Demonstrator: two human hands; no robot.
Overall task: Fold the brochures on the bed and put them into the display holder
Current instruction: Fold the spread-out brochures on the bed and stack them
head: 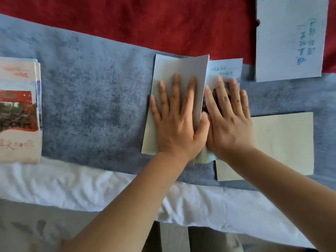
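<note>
A partly folded brochure point(171, 68) lies on the blue blanket point(94, 99) in the middle of the bed. Its plain grey flap is folded over to the left. My left hand point(177, 120) presses flat on that flap with straight, spread fingers. My right hand point(228, 119) presses flat beside it on the printed panel point(225, 70), which shows green writing at its top edge. The two thumbs meet at the fold. A display holder is not in view.
A stack of folded brochures point(18, 110) with a red picture lies at the left edge. A cream sheet point(283, 142) lies under my right wrist. A white sheet with blue writing point(289, 39) lies on the red cloth point(145, 24). White bedding point(72, 186) runs along the near edge.
</note>
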